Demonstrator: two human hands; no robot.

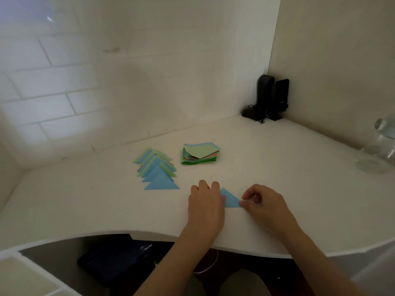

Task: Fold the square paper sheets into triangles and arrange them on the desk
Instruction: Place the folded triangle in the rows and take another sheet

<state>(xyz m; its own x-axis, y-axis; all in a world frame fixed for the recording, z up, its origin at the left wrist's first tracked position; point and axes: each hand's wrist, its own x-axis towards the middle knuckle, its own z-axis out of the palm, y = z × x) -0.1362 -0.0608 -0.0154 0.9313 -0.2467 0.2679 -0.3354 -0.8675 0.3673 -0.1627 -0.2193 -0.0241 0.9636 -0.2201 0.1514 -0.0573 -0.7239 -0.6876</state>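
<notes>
I take this for a home desk nook, not a lab or shop. My hands work at a white desk [277, 146] with a curved front edge, built into a corner. Beyond them rises a wall of white brick-pattern tile [64, 92]; to their right is a plain painted wall [342, 60]. In the far corner, up and right of my hands, stand small black computer speakers [271, 95] with loose cables. At far right sit clear glass pieces [378, 154].
</notes>
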